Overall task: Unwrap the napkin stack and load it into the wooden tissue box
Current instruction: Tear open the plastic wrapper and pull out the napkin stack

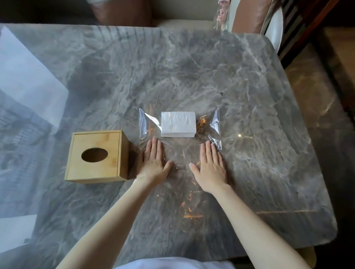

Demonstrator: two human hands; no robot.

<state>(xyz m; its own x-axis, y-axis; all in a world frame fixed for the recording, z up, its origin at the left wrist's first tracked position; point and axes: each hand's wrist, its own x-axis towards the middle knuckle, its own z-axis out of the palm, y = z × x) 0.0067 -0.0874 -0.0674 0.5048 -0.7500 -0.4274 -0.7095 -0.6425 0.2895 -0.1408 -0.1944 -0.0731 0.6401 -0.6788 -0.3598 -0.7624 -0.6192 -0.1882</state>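
On the grey marble counter [249,80], a white napkin stack [177,124] is seen lying flat near the middle, resting on a sheet of clear plastic wrap [148,124] that is spread open beneath it. The wrap sticks up in crinkled flaps to the left and right of the stack and runs toward the person, where it is pressed flat. No wrap can be made out over the top of the stack, though a clear film there would be hard to tell from glare.

The left hand [152,162] and the right hand [211,168] are both laid palm down on the near part of the wrap, fingers straight and together, thumbs spread inward toward each other. Nothing is held in either hand. The fingertips lie just short of the stack and do not touch it.

The wooden tissue box [97,156] stands to the left, just beside the left hand, with its oval opening [94,155] facing up. Only darkness is seen through the opening, so the box is judged to be unfilled, and no open side or removed panel can be seen from here.

The unwrapping is judged to be largely done, the wrap being opened out. Still left: the stack must be lifted off the wrap, the box opened or turned, and the napkins loaded inside.
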